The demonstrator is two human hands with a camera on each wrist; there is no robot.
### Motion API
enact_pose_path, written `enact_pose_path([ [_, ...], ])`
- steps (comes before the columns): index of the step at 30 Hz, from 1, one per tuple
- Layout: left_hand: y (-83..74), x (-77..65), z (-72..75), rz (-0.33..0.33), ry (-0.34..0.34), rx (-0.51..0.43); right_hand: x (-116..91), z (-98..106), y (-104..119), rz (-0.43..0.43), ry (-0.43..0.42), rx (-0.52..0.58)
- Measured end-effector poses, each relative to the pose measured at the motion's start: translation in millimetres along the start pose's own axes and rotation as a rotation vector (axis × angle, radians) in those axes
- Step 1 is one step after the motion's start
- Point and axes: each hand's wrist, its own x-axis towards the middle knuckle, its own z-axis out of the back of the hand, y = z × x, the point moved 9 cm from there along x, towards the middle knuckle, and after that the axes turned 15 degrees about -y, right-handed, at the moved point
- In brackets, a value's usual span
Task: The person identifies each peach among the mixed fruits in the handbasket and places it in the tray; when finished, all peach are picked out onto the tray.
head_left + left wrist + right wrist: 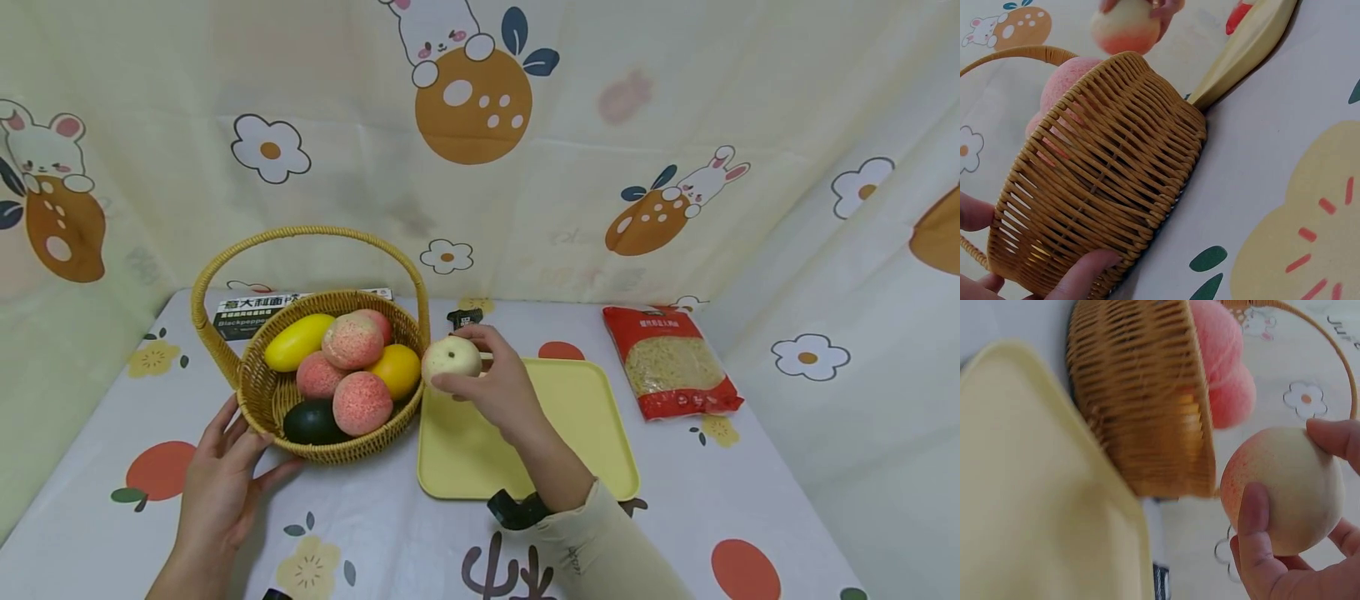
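Note:
My right hand [498, 379] grips a pale peach [1285, 487] with a red blush, between thumb and fingers. The peach is in the air by the right rim of a wicker basket [330, 452], over the left edge of a yellow tray [570, 433]. Inside the basket lie several pink-red peaches [363, 403], a yellow mango [300, 342], an orange fruit [397, 372] and a dark green avocado [313, 422]. Against the basket's outer left front wall rests my left hand [221, 487], fingers spread, with its thumb [1085, 275] on the weave in the left wrist view.
A red bag of pasta [672, 362] lies right of the tray. Behind the basket is a black box [251, 315] with white print. A small black packet [465, 318] sits behind the tray. The basket's tall handle [311, 231] arches over the fruit; a patterned curtain hangs behind.

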Motion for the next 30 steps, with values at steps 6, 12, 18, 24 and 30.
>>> enact_pose_path([
  [6, -1.2, -1.2, 1.4, 0.001, -0.007, -0.006, 5, 28, -21, -0.025, -0.019, -0.031],
  [12, 0.1, -0.9, 1.1, 0.005, -0.019, 0.014, 13, 62, -53, -0.076, -0.049, -0.075],
  [18, -0.2, -0.9, 1.4, 0.006, -0.028, 0.019, 24, 97, -79, -0.128, -0.078, -0.089],
  [24, -0.7, -2.2, 1.7, 0.009, -0.027, 0.009, 36, 133, -96, -0.181, -0.116, -0.128],
  [30, -0.1, -2.1, 0.5, 0.002, -0.026, 0.013, 45, 161, -101, -0.179, -0.159, -0.188],
])
